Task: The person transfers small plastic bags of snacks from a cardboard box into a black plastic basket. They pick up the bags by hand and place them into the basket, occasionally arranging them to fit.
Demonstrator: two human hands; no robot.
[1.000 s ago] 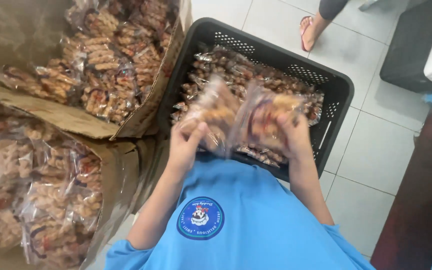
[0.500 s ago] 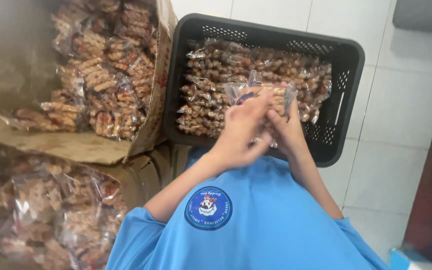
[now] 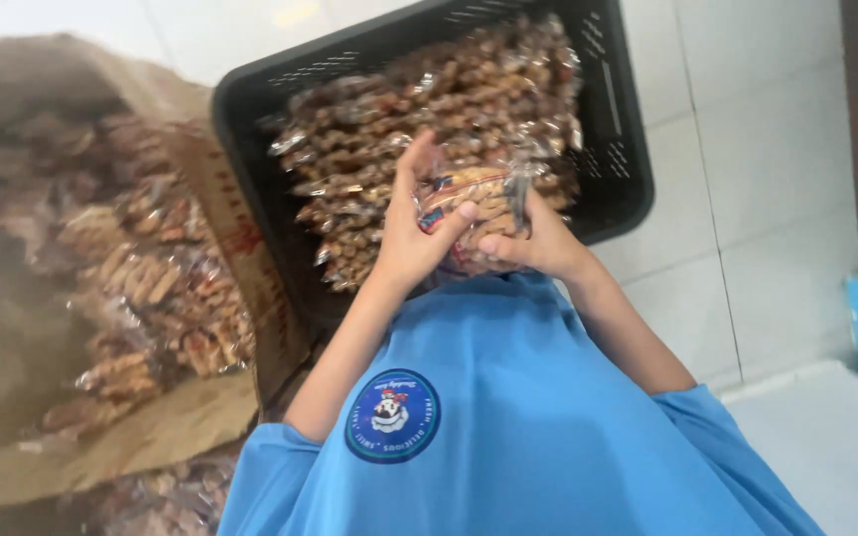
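The two clear snack packets that were held apart a second ago are now pressed into one bundle (image 3: 474, 203), so the pair is gathered and handled as a unit. It sits just above the near edge of the black crate (image 3: 623, 149). The left hand (image 3: 411, 233) clasps its side, fingers raised; the right hand (image 3: 533, 243) grips from beneath, both forearms bent in over the blue shirt (image 3: 548, 427).

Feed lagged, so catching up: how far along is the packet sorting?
Done: the black crate already holds a heap of snack packets. In hand: the left hand and right hand hold one packet above the crate. Left: the cardboard box beside it is full of packets.
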